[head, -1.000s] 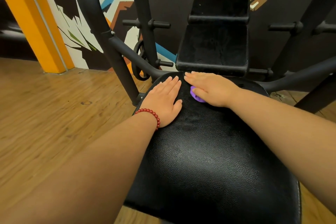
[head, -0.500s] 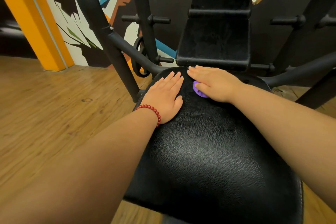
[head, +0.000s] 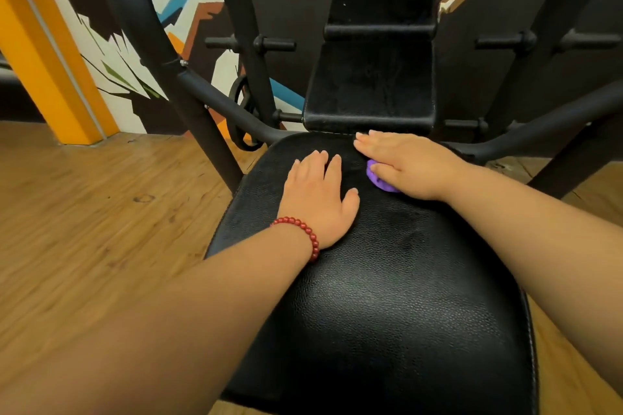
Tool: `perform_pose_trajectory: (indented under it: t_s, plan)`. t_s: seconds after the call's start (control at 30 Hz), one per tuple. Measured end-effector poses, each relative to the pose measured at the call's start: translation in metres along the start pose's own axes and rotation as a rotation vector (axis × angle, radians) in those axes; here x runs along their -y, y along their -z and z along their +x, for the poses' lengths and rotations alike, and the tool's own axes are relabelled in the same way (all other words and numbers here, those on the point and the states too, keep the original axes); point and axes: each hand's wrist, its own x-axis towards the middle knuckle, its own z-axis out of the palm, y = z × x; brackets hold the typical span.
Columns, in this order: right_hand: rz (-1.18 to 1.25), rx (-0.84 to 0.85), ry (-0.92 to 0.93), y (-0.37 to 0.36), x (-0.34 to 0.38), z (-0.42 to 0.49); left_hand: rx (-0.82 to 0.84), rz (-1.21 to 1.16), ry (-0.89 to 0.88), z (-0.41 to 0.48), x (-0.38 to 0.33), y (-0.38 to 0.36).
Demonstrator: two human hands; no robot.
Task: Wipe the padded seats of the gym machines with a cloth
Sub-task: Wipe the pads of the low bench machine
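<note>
R hand (head: 414,165) lies flat w/ fingers straight, pressing the purple cloth (head: 379,180) onto the far end of the black seat (head: 404,296), near the seam below the back pad (head: 371,77). It doesn't grip the cloth; only a small wad shows under the palm. L hand (head: 318,199) is flat too, palm down on the seat just beside it, holding nothing, prob. bracing. Risks: the cloth is bunched so small that bare skin may do most of the wiping, leaving streaks. W/o a pinch it could slip out from under the palm on a fast stroke or drop into the gap at the seam. The L hand covers a patch that may get missed, and the bead bracelet (head: 303,232) could drag on the vinyl. Most of the near seat looks yet to do.
</note>
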Motion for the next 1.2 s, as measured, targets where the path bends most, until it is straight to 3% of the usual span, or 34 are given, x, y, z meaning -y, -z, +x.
perform_pose_trajectory:
  t_s: [0.23,0.5,0.73,0.93,1.2]
  plan:
    - [0.011,-0.023,-0.034,-0.002,-0.016,-0.037,0.065,0.057,-0.104,0.000,0.001,-0.002]
    - [-0.040,-0.017,-0.044,-0.004,0.004,0.001,0.064,0.039,-0.091,0.000,0.000,-0.001]
    - [-0.022,0.029,0.046,-0.009,0.007,-0.029,0.036,0.014,-0.090,-0.002,0.000,-0.002]
    - [-0.040,-0.028,-0.134,-0.006,0.010,-0.005,0.055,0.023,-0.113,-0.004,0.001,0.000]
    - [-0.052,0.025,-0.024,-0.012,0.025,-0.039,0.071,0.040,-0.119,-0.012,0.004,-0.004]
